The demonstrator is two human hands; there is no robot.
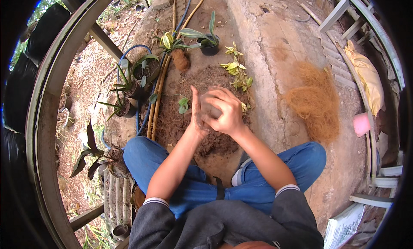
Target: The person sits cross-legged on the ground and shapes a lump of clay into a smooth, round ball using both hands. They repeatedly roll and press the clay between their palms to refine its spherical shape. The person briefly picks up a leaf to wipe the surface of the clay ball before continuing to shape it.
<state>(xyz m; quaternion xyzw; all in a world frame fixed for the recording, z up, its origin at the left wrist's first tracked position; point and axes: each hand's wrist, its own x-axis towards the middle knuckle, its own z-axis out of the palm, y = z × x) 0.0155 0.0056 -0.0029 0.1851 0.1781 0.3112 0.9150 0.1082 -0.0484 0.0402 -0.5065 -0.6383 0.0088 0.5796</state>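
My left hand [198,116] and my right hand [228,110] are cupped together over a pile of dark loose soil [217,143] between my knees. Pressed between the palms is a rounded grey-brown lump of soil [211,110], partly covered by the curled fingers of my right hand. The left hand stands on edge, soil on its skin, with most of its fingers hidden. Just left of it is a small green leafy sprig [183,105]; whether it joins the lump, I cannot tell. Variegated yellow-green cuttings [234,68] lie beyond my right hand.
Ahead stand a black potted plant [209,46] and a yellow-leaved plant with a brown fibre-wrapped root ball [180,61]. Bamboo poles [158,96] and a blue hose run along the left, near several potted plants [124,107]. Brown fibre [314,100] and a pink container [362,124] are right.
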